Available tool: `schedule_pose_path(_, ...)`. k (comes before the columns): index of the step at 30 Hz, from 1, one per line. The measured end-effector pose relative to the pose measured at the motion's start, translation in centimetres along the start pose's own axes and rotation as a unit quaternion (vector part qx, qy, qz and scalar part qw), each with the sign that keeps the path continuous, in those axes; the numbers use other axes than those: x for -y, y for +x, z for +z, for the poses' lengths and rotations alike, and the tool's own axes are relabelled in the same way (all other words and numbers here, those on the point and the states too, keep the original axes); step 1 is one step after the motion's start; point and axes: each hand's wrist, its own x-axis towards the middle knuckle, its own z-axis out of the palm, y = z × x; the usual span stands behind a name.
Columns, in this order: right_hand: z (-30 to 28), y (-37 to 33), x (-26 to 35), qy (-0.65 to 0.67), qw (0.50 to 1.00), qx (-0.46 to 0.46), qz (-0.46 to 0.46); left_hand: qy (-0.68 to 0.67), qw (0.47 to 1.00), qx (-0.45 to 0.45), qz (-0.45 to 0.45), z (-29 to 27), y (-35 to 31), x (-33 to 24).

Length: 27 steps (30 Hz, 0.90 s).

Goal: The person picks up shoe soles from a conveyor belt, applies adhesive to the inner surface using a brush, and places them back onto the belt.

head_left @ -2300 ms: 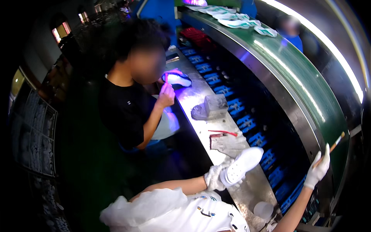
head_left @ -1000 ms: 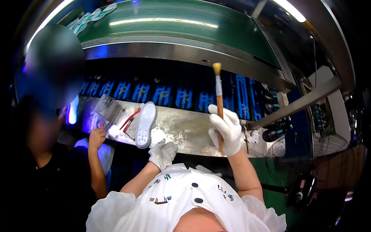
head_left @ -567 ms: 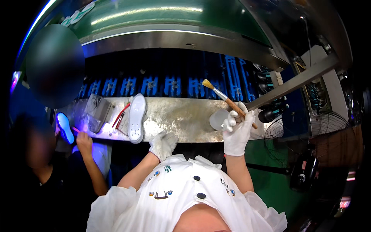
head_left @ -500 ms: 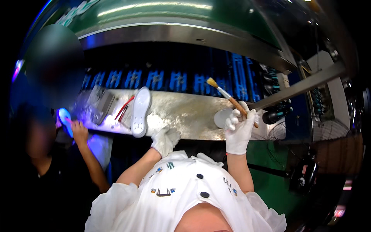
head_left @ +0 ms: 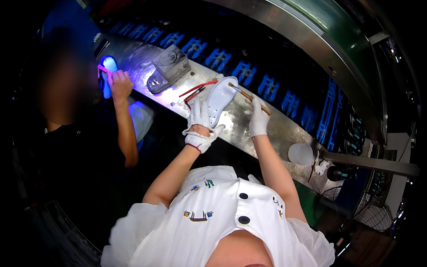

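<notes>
A white shoe sole (head_left: 220, 99) lies slantwise on the metal bench in front of me. My left hand (head_left: 201, 118), in a white glove, is at the sole's near end with fingers stretched out and thumb apart; whether it presses on the sole I cannot tell. In my gloved right hand (head_left: 259, 116) is a paintbrush (head_left: 245, 94) with a wooden handle. Its bristles reach over the far part of the sole; contact is unclear. Just left of the sole lie a red-handled tool (head_left: 198, 87) and a dark red one (head_left: 194, 95).
A white cup (head_left: 300, 154) stands on the bench (head_left: 278, 129) to the right. Grey blocks (head_left: 171, 66) sit farther left. Behind the bench runs a dark line with blue fixtures (head_left: 218, 60). At left, a co-worker's hand (head_left: 120, 84) works at a glowing blue sole (head_left: 108, 66).
My view has swung left. My right hand has brought the brush from beside the cup to over the sole. The left hand has moved from the bench edge to the sole, fingers now spread.
</notes>
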Motion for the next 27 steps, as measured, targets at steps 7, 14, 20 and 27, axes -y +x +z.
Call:
schedule_pose_path(7,0.7,-2.7,-3.2,-0.115,0.992,0.042,0.026,-0.005,1.0,-0.014,-0.001,4.1,0.1,2.4)
schedule_pose_path(14,1.7,-1.3,0.0,-0.425,0.818,0.186,-0.34,-0.011,1.0,-0.018,-0.004,4.3,0.2,2.6)
schedule_pose_path(20,0.2,-3.1,-0.4,-0.564,0.657,0.353,-0.353,-0.03,0.999,-0.026,-0.008,4.1,0.3,2.3)
schedule_pose_path(27,1.1,-1.8,1.5,-0.532,0.689,0.299,-0.392,-0.021,0.999,-0.026,-0.015,4.1,0.1,2.0)
